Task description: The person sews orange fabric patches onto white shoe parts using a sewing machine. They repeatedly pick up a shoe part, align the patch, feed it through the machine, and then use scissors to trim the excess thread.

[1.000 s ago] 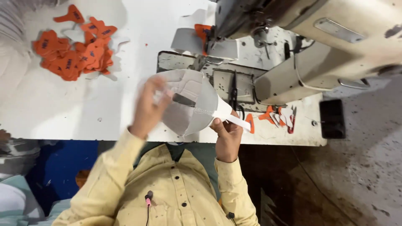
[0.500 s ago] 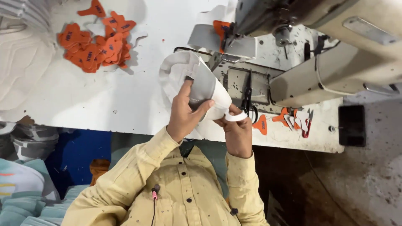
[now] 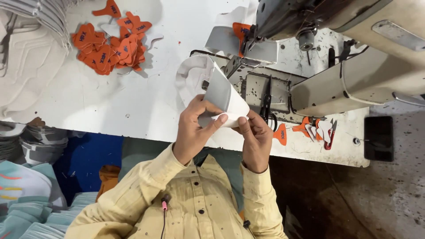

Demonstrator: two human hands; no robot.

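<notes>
Both my hands hold a white and grey curved fabric piece (image 3: 220,94), folded up over the front edge of the white table (image 3: 110,106). My left hand (image 3: 194,129) pinches its lower edge with thumb and fingers. My right hand (image 3: 255,138) grips the same edge from the right, its fingertips touching the left thumb. The top of the piece leans toward the sewing machine (image 3: 341,66) just behind it. My yellow shirt sleeves fill the bottom of the view.
A pile of orange tongue-shaped pieces (image 3: 110,48) lies far left on the table. Black scissors (image 3: 268,104) rest on the machine bed. Small orange and white cut pieces (image 3: 315,128) lie right, near a black flat object (image 3: 378,138). Stacked fabric parts (image 3: 26,71) sit left.
My hands have come together on the lower edge of the fabric piece and folded it more upright. Earlier the left hand was spread across its face.
</notes>
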